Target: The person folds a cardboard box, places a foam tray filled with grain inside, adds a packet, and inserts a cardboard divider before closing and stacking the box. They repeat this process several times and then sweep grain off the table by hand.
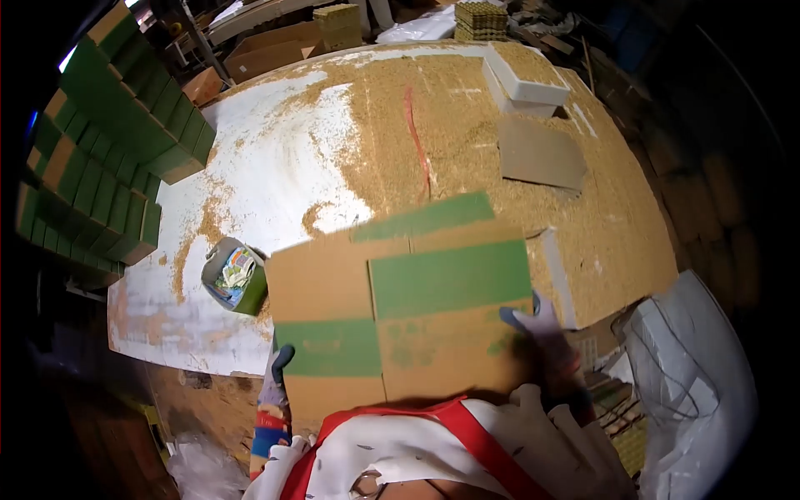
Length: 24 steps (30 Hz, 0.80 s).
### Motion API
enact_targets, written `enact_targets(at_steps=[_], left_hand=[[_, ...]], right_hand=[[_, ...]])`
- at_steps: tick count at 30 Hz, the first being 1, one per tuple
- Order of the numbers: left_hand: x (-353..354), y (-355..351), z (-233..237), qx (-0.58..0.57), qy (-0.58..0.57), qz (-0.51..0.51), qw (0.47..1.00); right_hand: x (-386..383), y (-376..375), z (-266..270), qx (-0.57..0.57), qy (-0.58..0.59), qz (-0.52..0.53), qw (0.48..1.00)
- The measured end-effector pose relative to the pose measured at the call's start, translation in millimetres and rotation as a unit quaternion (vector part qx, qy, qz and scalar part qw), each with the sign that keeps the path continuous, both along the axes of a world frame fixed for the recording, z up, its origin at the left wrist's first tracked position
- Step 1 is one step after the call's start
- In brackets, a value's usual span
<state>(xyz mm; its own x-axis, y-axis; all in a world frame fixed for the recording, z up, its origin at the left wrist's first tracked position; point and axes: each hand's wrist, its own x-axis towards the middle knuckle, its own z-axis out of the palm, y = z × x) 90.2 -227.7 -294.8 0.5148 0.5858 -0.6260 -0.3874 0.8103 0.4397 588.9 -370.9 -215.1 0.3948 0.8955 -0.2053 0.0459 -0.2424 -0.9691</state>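
Observation:
A brown cardboard box [450, 279] with broad green bands is held close in front of my body, its flap seams facing up at me. My left hand [277, 377], in a glove with a dark fingertip, grips the box's lower left edge, thumb showing at the side. On the opposite edge my gloved right hand [543, 323] clasps the box, thumb resting over the top face. The other fingers of both hands are mostly hidden by the cardboard. Left of the box sits a small green-and-white container [257, 298] with printed packets or paper inside.
Wood-shaving-like debris covers much of the white table [283, 125]. Green-and-brown boxes [125, 150] are stacked at the left. A white foam box [533, 93], a flat cardboard piece [542, 157] and a red strip [414, 133] lie farther back. Clear plastic sheeting [696, 392] hangs at the right.

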Motion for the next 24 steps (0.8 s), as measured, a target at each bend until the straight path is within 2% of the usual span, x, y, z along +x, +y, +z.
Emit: enact_targets(at_steps=[2, 3, 4, 5, 6, 8, 9, 10, 11, 12, 13, 14, 16, 17, 18, 20, 22, 23, 24], left_hand=[[0, -28, 39, 0.138, 0.068, -0.003, 0.988], [1, -40, 55, 0.205, 0.103, 0.0, 0.973], [-4, -41, 54, 0.18, 0.089, -0.015, 0.98], [-7, -39, 50, 0.153, 0.076, -0.032, 0.985], [-9, -37, 45, 0.126, 0.061, -0.048, 0.989], [-5, -25, 27, 0.198, 0.035, -0.048, 0.978], [2, -9, 25, 0.258, 0.075, -0.056, 0.962], [7, 4, 21, 0.31, 0.117, -0.065, 0.941], [11, 20, 2, 0.38, 0.21, -0.064, 0.899], [18, 37, -12, 0.447, 0.296, -0.062, 0.842], [27, 51, -7, 0.526, 0.47, -0.13, 0.697], [35, 63, 0, 0.574, 0.614, -0.189, 0.507], [54, 67, 22, 0.625, 0.574, -0.141, 0.509], [63, 64, 39, 0.639, 0.569, -0.151, 0.495], [73, 56, 60, 0.665, 0.577, -0.173, 0.442], [86, 35, 83, 0.728, 0.482, -0.204, 0.443], [89, 3, 100, 0.766, 0.394, -0.346, 0.373], [86, -10, 99, 0.756, 0.391, -0.43, 0.302], [77, -25, 94, 0.752, 0.381, -0.461, 0.276]], right_hand=[[-40, -50, -31, -0.043, 0.072, -0.077, 0.994], [-50, -66, -37, -0.067, 0.069, -0.064, 0.993], [-58, -80, -40, -0.091, 0.068, -0.051, 0.992], [-56, -91, -58, -0.12, 0.02, -0.027, 0.992], [-57, -96, -73, -0.149, 0.055, -0.029, 0.987], [-77, -90, -66, -0.091, 0.138, -0.088, 0.982], [-68, -90, -94, -0.033, 0.002, -0.081, 0.996], [-60, -86, -119, -0.031, -0.039, -0.106, 0.993], [-52, -82, -144, -0.032, -0.081, -0.133, 0.987], [-36, -57, -146, -0.082, -0.034, -0.194, 0.977], [-30, -38, -126, -0.096, -0.136, -0.166, 0.972], [-30, -22, -96, -0.105, -0.238, -0.137, 0.956], [-27, -8, -52, -0.1, -0.422, -0.103, 0.895], [-29, -3, -33, -0.095, -0.508, -0.086, 0.852], [-32, 2, -20, -0.074, -0.517, -0.063, 0.85], [-52, 2, 1, -0.044, -0.527, -0.016, 0.848], [-92, -14, 28, -0.055, -0.567, 0.16, 0.806], [-110, -25, 21, -0.048, -0.587, 0.217, 0.778], [-124, -41, 11, -0.041, -0.605, 0.274, 0.747]])
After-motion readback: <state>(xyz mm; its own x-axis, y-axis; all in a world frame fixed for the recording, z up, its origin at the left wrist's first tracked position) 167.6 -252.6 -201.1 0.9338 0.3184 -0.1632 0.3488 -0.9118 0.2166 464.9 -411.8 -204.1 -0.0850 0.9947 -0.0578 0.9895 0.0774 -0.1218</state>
